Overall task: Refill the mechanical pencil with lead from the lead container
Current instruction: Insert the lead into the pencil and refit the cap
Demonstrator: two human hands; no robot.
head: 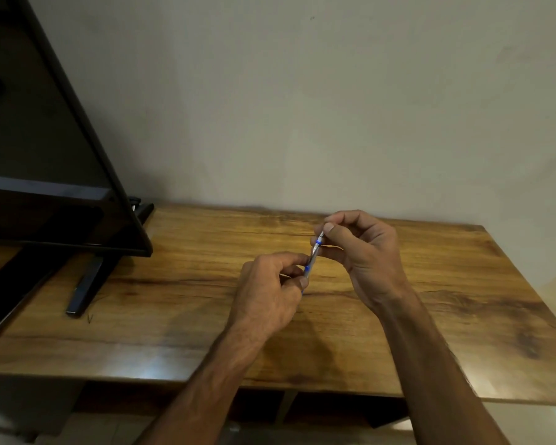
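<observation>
Held above the middle of the wooden table [174,316], nearer its back edge than its front: a slim mechanical pencil [312,255], silvery with blue bands, tilted with its upper end toward the back edge. Gripped at the lower part by the left hand [267,293], thumb and forefinger pinched tight around the barrel, remaining fingers curled in toward the palm. Gripped at the upper end by the right hand [363,252], thumb tip and forefinger closed on the top just above a blue ring, other fingers bent loosely underneath. Both hands clear of the tabletop, close together, joined only by the pencil.

Hard to make out: whether the pencil's cap was on or off, and whether any lead was pinched between the right fingertips; too small and blurred. Lower tip of the pencil hidden behind the left fingers. No lead container discernible anywhere on the table.

At the left edge of the table, a dark flat screen [45,139] on a black stand [84,284], cut off by the frame's left side. Behind the table, a plain pale wall [334,107]. Right corner of the table cut off by the frame.
</observation>
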